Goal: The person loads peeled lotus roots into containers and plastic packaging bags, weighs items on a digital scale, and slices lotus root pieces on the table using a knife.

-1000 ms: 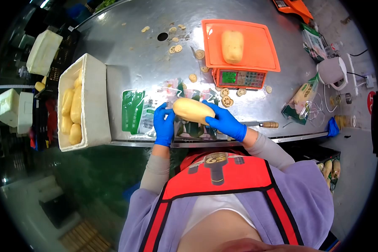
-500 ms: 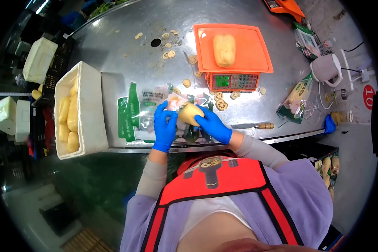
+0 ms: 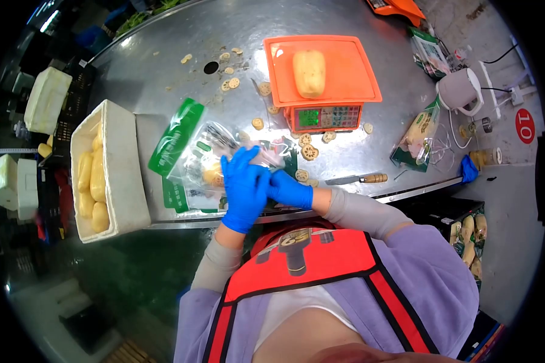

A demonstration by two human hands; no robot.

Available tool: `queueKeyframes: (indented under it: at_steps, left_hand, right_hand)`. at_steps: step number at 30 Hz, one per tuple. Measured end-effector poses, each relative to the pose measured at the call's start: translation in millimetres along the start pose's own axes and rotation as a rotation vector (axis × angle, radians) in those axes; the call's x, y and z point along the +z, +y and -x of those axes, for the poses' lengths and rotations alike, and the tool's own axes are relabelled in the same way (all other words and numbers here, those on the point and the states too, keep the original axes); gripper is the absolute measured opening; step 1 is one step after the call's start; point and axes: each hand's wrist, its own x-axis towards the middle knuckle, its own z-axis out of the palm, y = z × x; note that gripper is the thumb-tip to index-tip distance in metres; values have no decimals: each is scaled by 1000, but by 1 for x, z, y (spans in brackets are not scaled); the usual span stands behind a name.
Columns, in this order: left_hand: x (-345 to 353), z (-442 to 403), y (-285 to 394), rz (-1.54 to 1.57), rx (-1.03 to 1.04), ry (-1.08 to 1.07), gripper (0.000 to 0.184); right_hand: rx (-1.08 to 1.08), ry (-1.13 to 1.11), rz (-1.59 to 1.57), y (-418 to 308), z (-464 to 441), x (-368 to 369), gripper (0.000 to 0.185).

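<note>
A clear plastic bag with a green printed band is lifted at an angle above the table. Inside, partly hidden by glare and print, shows a yellowish lotus root piece. My left hand, in a blue glove, is closed on the bag's right end with its fingers reaching over the film. Against it sits my right hand, also blue-gloved, closed at the same end of the bag; its fingertips are hidden. More printed bags lie flat beneath.
An orange scale bears a lotus root segment. Left stands a white foam box of lotus roots. A knife lies near the table edge, and several lotus slices are scattered about. A filled bag and a pinkish jug are right.
The lotus root piece, earlier between both hands, is now inside the bag. The bag has been raised and tilted, and my hands have come together at its right end.
</note>
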Motion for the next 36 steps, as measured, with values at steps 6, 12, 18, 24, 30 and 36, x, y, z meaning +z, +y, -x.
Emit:
queueKeyframes:
  at_steps: [6,12,18,24,30,36]
  left_hand:
    - [8,-3,-2,131,15,-130,10]
    - [8,-6,18,208,139,-183,12]
    - [-11,27,-40,499,-486,550,53]
    - [-7,46,-86,946,-1125,334,18]
    - [-7,54,-91,946,-950,259,12]
    - [-1,51,-116,1451,-1051,465,8]
  right_hand:
    - [-304,-14,170,-1,-17,9,43]
    - [-194,-7,-148,2,-22,14,43]
    - [-283,-28,-297,-33,-25,11,46]
    - [-61,-108,-686,14,-41,16,41]
    - [-70,-35,-801,34,-65,16,33]
    - [-74,122,-348,8,-57,23,25]
